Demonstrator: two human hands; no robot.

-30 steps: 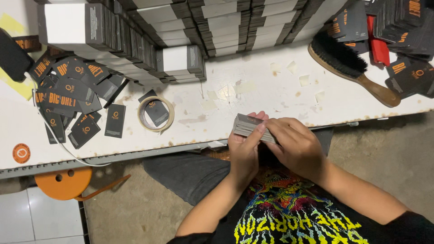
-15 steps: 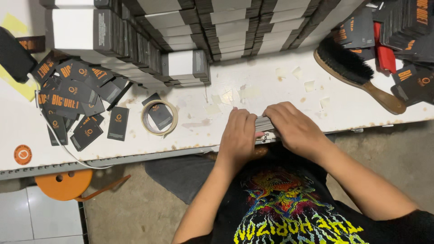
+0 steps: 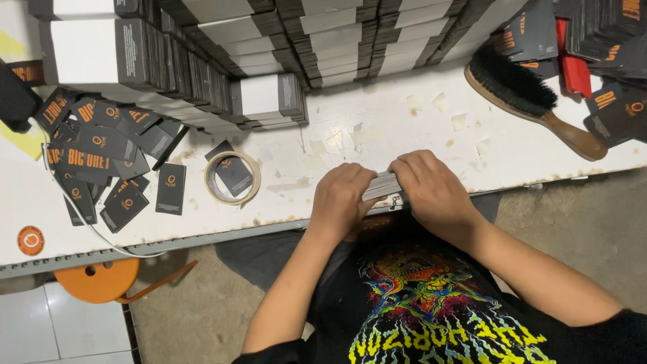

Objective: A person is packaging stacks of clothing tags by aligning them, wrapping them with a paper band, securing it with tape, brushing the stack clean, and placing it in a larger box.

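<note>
Nearest the camera, both hands meet at the front edge of the white bench (image 3: 377,141). The left hand (image 3: 340,202) and the right hand (image 3: 431,189) clamp a stack of cards (image 3: 381,185) from either end, fingers closed around it, so only its grey edges show between them. A second ago the stack was held a little higher and tilted, with its edges fanned toward the camera; now it is pressed down against the bench edge and looks squared up, the hands having dropped and closed in tighter.

Just left of the hands lies a roll of tape (image 3: 232,177) with a dark tag inside its ring. Farther left, a loose heap of black tags (image 3: 101,162) with orange marks spreads over the bench. On the right, well apart from the hands, rests a wooden brush (image 3: 532,101) with black bristles. Along the far side stand rows of stacked black-and-white boxes (image 3: 222,47).
</note>
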